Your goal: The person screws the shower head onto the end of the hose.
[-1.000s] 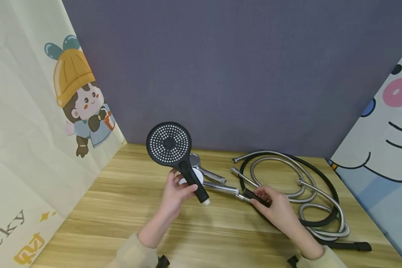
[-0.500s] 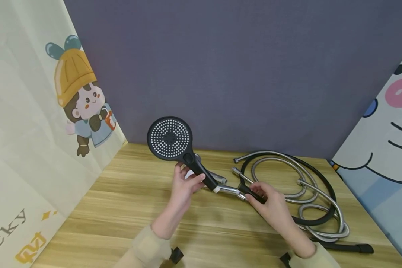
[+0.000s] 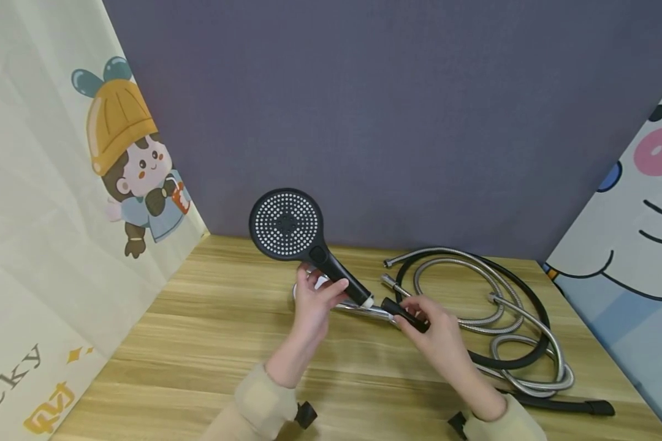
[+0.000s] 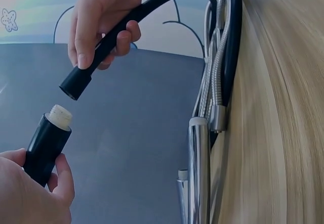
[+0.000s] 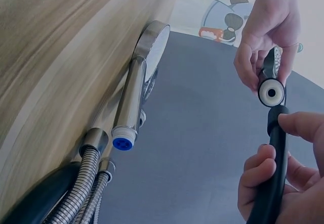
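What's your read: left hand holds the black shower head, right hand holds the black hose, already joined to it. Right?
Not joined: the left wrist view shows a gap between the black hose and the black shower head. Left hand and right hand are as stated.

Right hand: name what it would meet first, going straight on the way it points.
Likely the white threaded tip of the black shower head, met by the black hose end the right hand holds; a gap shows between, though alignment is unclear.
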A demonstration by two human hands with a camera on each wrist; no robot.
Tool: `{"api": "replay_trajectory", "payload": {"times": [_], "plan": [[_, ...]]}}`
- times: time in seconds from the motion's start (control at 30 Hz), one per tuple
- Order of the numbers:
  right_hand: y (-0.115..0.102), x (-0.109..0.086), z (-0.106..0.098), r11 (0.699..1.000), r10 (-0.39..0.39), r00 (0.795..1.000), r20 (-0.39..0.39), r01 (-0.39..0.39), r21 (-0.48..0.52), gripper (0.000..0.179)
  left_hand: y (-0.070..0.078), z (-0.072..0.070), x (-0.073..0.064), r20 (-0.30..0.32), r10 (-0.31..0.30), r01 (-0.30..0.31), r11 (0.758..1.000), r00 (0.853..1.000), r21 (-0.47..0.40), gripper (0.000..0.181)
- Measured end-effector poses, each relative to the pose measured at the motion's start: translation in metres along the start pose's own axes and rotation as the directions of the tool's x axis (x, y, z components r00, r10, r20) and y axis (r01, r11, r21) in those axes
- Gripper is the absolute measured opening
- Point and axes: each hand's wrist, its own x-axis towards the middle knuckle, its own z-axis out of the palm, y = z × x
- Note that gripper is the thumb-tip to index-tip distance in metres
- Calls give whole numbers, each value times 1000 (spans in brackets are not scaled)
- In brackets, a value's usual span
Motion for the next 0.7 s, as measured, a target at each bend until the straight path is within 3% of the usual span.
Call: {"api": "replay_trajectory", "payload": {"times": [0.27, 0.7], "plan": [[-3, 1, 2, 1000, -21, 1000, -2, 21, 1, 26, -3, 7, -2, -28, -4, 4, 1000, 1000, 6, 68], [-1, -2, 5, 1000, -16, 1000, -4, 16, -9, 26, -11, 12, -6, -18, 12, -12, 1000, 1000, 18, 69]]}}
